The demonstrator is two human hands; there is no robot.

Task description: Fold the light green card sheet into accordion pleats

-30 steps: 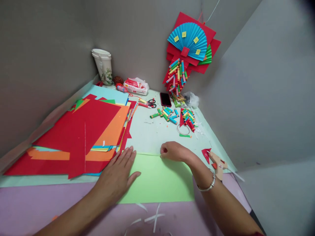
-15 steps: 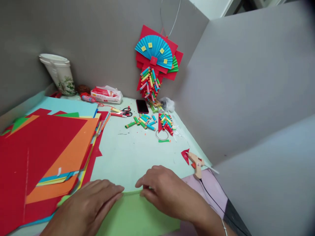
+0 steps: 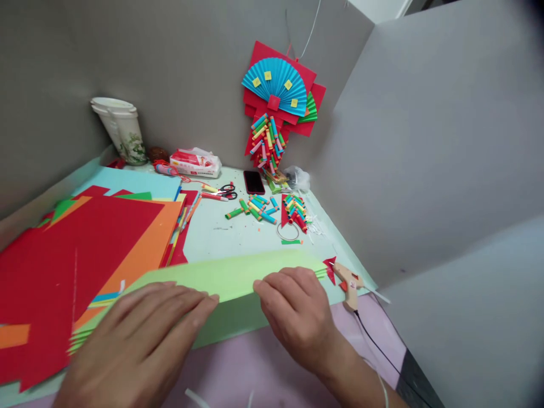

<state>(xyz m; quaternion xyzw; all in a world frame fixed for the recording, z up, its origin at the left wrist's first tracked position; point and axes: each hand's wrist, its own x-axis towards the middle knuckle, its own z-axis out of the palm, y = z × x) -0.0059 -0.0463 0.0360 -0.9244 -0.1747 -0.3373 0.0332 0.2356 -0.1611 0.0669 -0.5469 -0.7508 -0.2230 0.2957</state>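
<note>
Green paper [image 3: 238,271] | several pleats [image 3: 320,273] made, flat panel [image 3: 238,324] seemingly unfolded | left hand [image 3: 144,334], right hand [image 3: 297,317] pinching its crease [image 3: 236,297]

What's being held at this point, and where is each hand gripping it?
Light green paper, held by both hands along its near ridge: the left hand left of the middle, the right hand right of it.

Left hand [image 3: 144,337] extended — right hand [image 3: 297,317] more tightly curled
</note>
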